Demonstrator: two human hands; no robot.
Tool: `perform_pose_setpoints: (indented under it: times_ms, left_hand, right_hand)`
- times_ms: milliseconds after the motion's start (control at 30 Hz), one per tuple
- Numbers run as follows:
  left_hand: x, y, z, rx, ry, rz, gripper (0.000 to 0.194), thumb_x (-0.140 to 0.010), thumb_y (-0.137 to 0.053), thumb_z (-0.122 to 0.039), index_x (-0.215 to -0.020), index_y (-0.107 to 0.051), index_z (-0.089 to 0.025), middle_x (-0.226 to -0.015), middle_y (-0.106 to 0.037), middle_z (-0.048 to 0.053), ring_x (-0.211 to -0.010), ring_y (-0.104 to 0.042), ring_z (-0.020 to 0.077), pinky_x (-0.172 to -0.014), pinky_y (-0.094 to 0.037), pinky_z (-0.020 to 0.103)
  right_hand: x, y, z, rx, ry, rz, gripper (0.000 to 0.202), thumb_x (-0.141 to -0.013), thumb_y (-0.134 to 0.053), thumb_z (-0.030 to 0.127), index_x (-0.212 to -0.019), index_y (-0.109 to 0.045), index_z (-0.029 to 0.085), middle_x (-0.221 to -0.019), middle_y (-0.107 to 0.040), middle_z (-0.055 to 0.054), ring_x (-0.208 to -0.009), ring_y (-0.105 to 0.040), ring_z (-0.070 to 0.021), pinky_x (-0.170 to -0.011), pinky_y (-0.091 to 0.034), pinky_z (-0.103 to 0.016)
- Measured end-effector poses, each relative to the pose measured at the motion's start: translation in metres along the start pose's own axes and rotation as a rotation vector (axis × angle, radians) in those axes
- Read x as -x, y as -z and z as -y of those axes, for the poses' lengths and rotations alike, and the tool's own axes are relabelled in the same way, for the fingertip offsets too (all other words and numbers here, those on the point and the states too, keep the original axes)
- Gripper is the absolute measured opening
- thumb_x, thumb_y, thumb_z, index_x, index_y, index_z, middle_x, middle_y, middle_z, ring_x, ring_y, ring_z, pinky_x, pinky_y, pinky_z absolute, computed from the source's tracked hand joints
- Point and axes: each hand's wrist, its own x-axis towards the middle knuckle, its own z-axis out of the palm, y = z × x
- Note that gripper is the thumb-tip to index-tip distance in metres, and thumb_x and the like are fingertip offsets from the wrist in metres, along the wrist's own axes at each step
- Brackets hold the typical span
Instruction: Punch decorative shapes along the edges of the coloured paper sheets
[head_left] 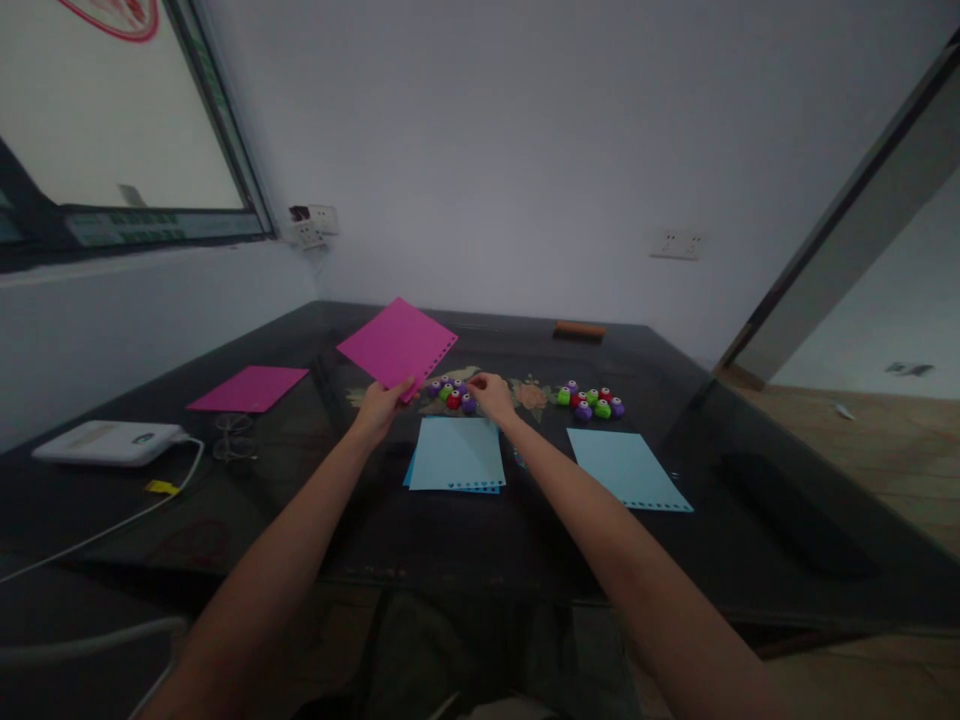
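Note:
My left hand (pixel 381 408) grips a pink sheet of paper (pixel 399 345) by its lower corner and holds it tilted above the table. A row of punched holes runs along the sheet's right edge. My right hand (pixel 492 397) is closed in a pinch beside a cluster of small purple, green and red eye-like balls (pixel 453 396). Whatever its fingertips hold, if anything, is too small to make out. Below both hands lies a pale blue punched sheet (pixel 460 455), with a deeper blue sheet (pixel 411 472) partly hidden under it.
A second cluster of balls (pixel 590 400) sits to the right, behind another pale blue sheet (pixel 626 468). At left are a pink sheet (pixel 251 388), a coiled clear cord (pixel 235 440) and a white box (pixel 109 442) with a cable. A brown object (pixel 579 328) lies far back.

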Motion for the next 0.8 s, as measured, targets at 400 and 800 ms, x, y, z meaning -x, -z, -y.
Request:
perform_pose_setpoints:
  times_ms: [400, 800]
  left_hand:
    - [-0.002, 0.001, 0.001, -0.002, -0.013, -0.007, 0.038, -0.051, -0.078, -0.035, -0.075, -0.062, -0.010, -0.063, -0.063, 0.002, -0.052, -0.054, 0.0101, -0.050, -0.040, 0.022]
    - [-0.003, 0.000, 0.003, 0.001, -0.037, 0.009, 0.040, -0.050, -0.078, -0.037, -0.075, -0.062, -0.010, -0.063, -0.063, 0.002, -0.051, -0.054, 0.0102, -0.049, -0.040, 0.021]
  right_hand:
    - [-0.019, -0.046, 0.038, 0.603, 0.293, 0.050, 0.027, -0.079, -0.059, 0.033, -0.102, -0.065, 0.022, -0.116, -0.052, -0.012, -0.112, -0.037, -0.0282, -0.088, -0.034, -0.041]
    - [-0.011, -0.066, 0.048, 0.660, 0.469, 0.240, 0.026, -0.085, -0.045, 0.011, -0.102, -0.063, 0.015, -0.109, -0.062, -0.012, -0.111, -0.042, -0.0262, -0.093, -0.028, -0.045]
